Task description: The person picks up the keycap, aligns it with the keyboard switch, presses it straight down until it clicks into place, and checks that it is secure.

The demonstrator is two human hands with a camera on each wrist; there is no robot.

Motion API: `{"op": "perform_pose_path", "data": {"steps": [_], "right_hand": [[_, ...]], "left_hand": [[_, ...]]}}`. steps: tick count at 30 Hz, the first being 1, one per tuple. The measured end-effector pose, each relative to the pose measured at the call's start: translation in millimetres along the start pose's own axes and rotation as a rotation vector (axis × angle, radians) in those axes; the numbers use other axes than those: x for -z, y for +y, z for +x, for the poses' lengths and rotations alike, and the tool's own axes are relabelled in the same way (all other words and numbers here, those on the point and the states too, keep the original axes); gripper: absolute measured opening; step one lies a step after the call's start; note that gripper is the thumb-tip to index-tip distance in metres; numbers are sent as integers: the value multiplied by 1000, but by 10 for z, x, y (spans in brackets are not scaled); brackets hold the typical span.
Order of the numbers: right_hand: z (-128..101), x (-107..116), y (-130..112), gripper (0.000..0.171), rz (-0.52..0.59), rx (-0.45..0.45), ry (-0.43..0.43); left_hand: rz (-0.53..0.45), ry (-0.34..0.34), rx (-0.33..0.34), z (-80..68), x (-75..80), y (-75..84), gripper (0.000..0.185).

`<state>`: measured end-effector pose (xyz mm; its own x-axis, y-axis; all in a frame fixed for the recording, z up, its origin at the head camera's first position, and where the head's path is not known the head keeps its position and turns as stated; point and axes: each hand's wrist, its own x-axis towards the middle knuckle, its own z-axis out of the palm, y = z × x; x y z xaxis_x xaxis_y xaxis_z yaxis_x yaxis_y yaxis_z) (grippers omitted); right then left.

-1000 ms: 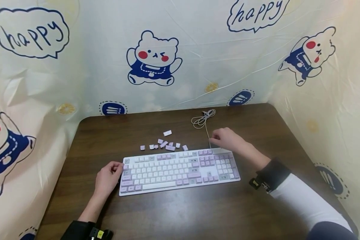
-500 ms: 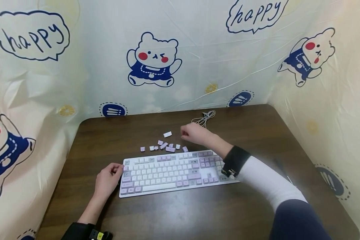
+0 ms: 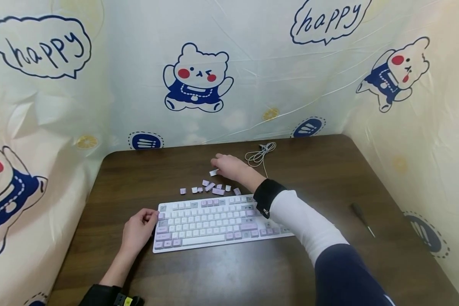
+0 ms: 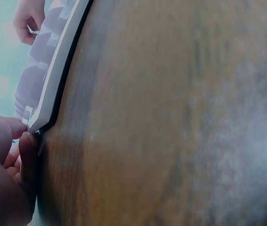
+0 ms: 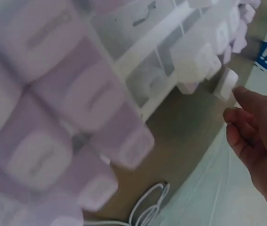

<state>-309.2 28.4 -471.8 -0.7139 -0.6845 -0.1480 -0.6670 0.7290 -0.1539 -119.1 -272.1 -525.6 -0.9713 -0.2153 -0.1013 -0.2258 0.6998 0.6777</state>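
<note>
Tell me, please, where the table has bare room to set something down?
Bare wood lies between the keyboard and the table's near edge, and on the far left corner. It is crowded behind the keyboard, with loose keycaps, the right hand and the cable.

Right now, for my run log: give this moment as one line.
left hand: holds keyboard left edge | right hand: fingertips at white keycap behind keyboard | loose keycaps nearby | screwdriver lies right

"happy" in speech bubbles on the printed backdrop (image 3: 252,63)
</note>
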Motion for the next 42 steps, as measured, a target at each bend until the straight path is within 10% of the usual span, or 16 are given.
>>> {"op": "perform_pose_path", "data": {"steps": [22, 42], "right_hand": [[-42, -45, 47, 11, 29, -28, -62], [-717, 87, 124, 6, 79, 33, -7]], "left_hand": [[-12, 0, -1, 13, -41, 32, 29], [-10, -2, 8, -17, 8, 11, 31]]}}
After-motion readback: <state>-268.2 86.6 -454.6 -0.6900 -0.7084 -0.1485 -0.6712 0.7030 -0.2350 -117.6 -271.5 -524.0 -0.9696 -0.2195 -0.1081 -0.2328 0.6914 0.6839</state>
